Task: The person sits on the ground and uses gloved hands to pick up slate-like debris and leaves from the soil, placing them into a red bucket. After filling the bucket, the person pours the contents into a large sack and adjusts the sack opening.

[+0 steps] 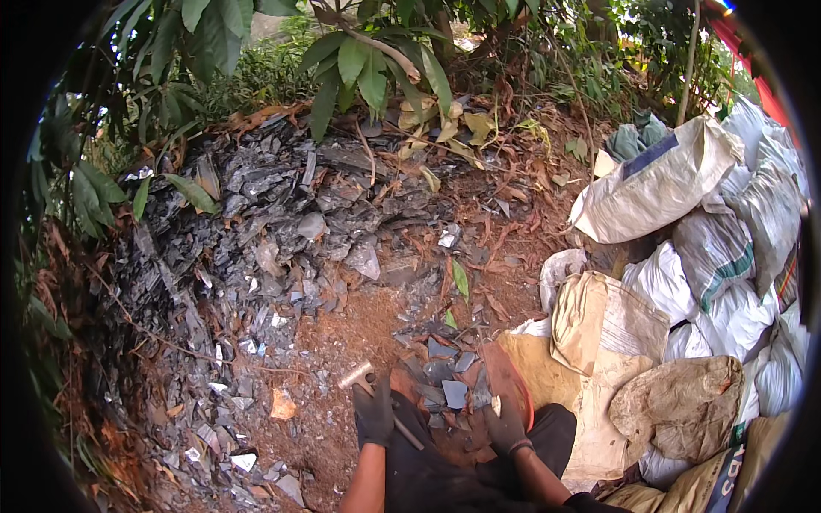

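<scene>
While my left hand [374, 415] encloses the hammer [354, 375] at seven o'clock, I cannot tell whether my half-curled right hand [507, 430], at five, grips anything; handle the grey shards [455, 394] between by their faces.

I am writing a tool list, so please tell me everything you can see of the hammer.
The hammer has a thick, pale, bar-like head, apparently metal, set crosswise on a slim, darker handle of unclear material. The gloved left hand grips it near the head, hiding part of the handle, which slants down-right in front of the dark trousers. Whether it touches them is unclear.
</scene>
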The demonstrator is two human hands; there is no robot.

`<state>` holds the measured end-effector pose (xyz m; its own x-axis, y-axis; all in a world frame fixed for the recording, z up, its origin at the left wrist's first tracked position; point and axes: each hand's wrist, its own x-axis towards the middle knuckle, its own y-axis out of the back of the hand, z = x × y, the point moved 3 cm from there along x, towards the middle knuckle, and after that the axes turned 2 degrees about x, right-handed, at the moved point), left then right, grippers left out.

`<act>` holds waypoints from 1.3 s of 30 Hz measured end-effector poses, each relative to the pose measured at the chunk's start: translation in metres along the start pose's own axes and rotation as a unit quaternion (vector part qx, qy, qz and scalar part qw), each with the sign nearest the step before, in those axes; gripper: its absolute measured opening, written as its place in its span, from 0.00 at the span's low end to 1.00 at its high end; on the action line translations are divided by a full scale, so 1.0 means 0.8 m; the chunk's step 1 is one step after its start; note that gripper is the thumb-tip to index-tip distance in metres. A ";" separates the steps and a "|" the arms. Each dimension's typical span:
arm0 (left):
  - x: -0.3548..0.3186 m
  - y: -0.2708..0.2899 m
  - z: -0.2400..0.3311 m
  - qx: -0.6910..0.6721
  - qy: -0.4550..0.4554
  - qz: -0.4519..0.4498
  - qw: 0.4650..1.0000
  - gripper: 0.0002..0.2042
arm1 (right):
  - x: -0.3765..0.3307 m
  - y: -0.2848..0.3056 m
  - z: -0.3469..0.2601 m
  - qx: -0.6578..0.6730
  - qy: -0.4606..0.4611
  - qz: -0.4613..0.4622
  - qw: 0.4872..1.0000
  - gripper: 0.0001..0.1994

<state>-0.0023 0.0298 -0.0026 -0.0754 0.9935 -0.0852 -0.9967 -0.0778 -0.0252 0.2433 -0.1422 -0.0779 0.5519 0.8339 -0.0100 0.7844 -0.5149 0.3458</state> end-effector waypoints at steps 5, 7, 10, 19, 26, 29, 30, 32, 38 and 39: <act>-0.008 0.026 -0.006 -0.101 0.096 -0.019 0.990 0.09 | 0.071 -0.016 0.011 -0.015 -0.019 0.061 0.998 0.17; -0.007 0.036 0.005 -0.151 0.096 -0.025 0.984 0.09 | 0.137 -0.026 -0.050 0.107 -0.036 0.044 0.993 0.17; -0.003 0.050 -0.005 -0.215 0.180 -0.081 0.956 0.09 | 0.244 -0.019 -0.083 0.132 -0.038 0.083 0.987 0.18; 0.179 0.169 -0.111 0.254 0.053 0.077 0.963 0.20 | 0.482 -0.008 -0.098 -0.279 -0.016 0.117 0.953 0.26; 0.201 0.132 -0.144 0.440 0.015 0.172 0.881 0.26 | 0.615 -0.038 -0.068 -0.408 0.078 0.030 0.909 0.16; 0.204 0.136 -0.153 0.487 0.060 0.159 0.857 0.27 | 0.578 -0.078 -0.055 -0.163 0.021 0.034 0.986 0.13; 0.202 0.142 -0.156 0.492 0.054 0.164 0.853 0.28 | 0.551 -0.101 -0.059 -0.066 -0.029 0.037 0.997 0.13; 0.201 0.158 -0.154 0.495 0.039 0.180 0.849 0.29 | 0.475 -0.143 -0.103 -0.025 -0.036 0.033 0.998 0.13; 0.190 0.124 -0.117 0.458 0.048 0.144 0.876 0.31 | 0.322 -0.103 -0.027 -0.201 -0.001 0.047 0.978 0.17; 0.190 0.130 -0.112 0.467 0.065 0.145 0.870 0.31 | 0.286 -0.106 -0.028 -0.205 -0.007 0.021 0.978 0.17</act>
<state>-0.1147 0.1652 -0.1073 -0.3832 0.9213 -0.0662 -0.5329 -0.1620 0.8305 0.2970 0.0965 -0.0885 0.5875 0.8092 0.0004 0.5823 -0.4231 0.6943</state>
